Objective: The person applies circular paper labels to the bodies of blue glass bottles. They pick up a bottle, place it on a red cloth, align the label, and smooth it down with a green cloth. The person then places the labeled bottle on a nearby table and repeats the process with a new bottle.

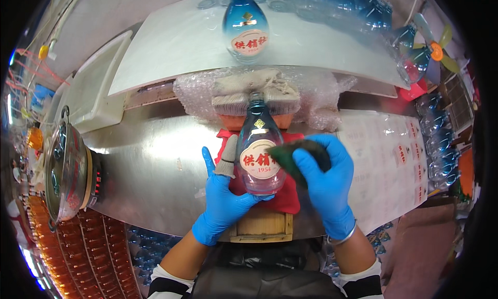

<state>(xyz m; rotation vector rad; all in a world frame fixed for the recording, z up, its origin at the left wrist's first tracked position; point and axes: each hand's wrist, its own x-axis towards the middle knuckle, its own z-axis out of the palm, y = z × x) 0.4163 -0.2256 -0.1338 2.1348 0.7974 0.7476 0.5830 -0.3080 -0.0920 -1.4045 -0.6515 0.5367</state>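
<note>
A blue-to-clear glass bottle [258, 130] with a cream label and red lettering lies in front of me, its neck pointing away. My left hand [224, 203], in a blue glove with a grey fabric sleeve [228, 156] over one finger, grips the lower part of the bottle. In my gloved right hand [332, 185] is a dark green flat scraper pad [295, 158], its tip at the right edge of the label. Under the bottle are a red cloth [286, 198] and a wooden block [262, 226]. The neck lies against a cloth-topped pad [254, 86] on bubble wrap.
Another labelled bottle [245, 26] stands on the white board [171, 44]. Decal sheets [381, 169] cover the bench's right side. A pan of liquid [65, 166] sits on a heater at left, near a white tray [104, 86]. A fan [437, 51] stands far right.
</note>
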